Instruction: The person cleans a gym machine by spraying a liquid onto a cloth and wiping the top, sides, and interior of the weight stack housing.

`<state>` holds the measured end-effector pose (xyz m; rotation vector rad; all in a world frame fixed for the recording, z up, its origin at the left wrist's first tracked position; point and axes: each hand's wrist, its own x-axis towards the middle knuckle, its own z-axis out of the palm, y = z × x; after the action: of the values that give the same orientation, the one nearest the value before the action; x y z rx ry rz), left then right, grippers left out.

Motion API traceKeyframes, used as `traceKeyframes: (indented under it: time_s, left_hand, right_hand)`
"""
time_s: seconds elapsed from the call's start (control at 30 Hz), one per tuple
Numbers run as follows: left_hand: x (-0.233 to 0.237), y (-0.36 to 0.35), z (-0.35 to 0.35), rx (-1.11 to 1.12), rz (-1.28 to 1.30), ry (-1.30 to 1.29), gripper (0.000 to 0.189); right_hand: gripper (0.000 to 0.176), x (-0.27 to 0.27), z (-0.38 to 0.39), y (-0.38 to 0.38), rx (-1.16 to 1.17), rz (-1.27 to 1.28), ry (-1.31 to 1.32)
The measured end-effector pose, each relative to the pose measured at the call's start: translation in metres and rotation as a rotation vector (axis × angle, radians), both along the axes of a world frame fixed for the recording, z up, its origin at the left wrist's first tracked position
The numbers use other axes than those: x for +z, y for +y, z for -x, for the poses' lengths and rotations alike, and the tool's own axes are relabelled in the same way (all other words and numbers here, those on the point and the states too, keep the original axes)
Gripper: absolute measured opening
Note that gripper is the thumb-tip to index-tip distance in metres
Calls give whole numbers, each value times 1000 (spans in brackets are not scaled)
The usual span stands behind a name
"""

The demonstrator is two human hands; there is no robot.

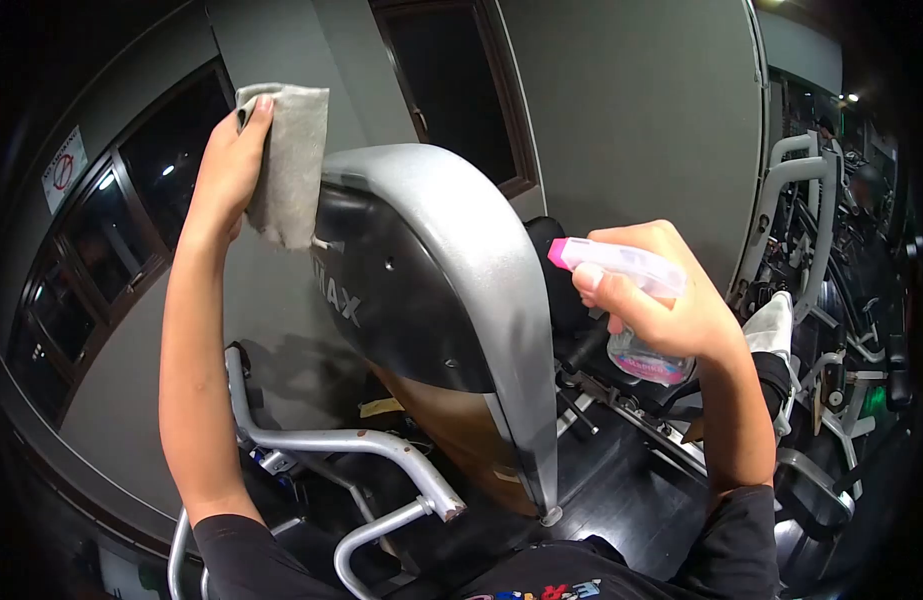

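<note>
A folded grey cloth (299, 165) hangs from my left hand (231, 165), pinched under the thumb, at the upper left of a gym machine's housing. That housing has a silver curved frame (481, 230) and a black panel (401, 290) with partly hidden white lettering. My right hand (671, 300) grips a spray bottle (646, 358) with a clear body, a white head and a pink nozzle (558, 253) pointing left toward the silver frame. The bottle is apart from the frame. Most fingers of my left hand are hidden behind the cloth.
Bent silver tubing (381, 445) of the machine runs low on the left. Further gym machines (811, 200) stand along the right. A light cloth (771, 325) hangs behind my right forearm. Grey walls (631, 110) and dark windows (101, 240) lie beyond.
</note>
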<state>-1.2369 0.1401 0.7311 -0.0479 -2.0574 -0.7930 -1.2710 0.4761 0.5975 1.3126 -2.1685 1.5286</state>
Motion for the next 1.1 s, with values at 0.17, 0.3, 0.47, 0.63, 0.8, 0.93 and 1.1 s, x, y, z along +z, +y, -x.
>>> traceKeyframes:
  time_s: [0.17,0.3,0.47,0.63,0.8,0.93,1.1]
  left_hand:
    - [-12,37,31,-55,465,207,49]
    - [-54,82,23,-99,679,-144,33]
    - [-91,108,-7,62,902,-8,44]
    - [-133,138,-23,116,1068,-34,48]
    - [-155,151,-12,259,1120,83,44]
    - [-194,152,-3,280,1177,218,32]
    - [-157,134,-5,86,1232,240,27]
  right_hand:
    - [31,-14,3,13,47,40,-53]
    - [31,-27,15,28,36,45,27]
    - [29,-61,24,48,45,73,-27]
    - [27,-99,35,60,70,130,-155]
    - [29,-125,50,68,120,140,-173]
    - [28,-144,52,69,167,171,-261]
    - [29,-162,61,80,155,168,-253]
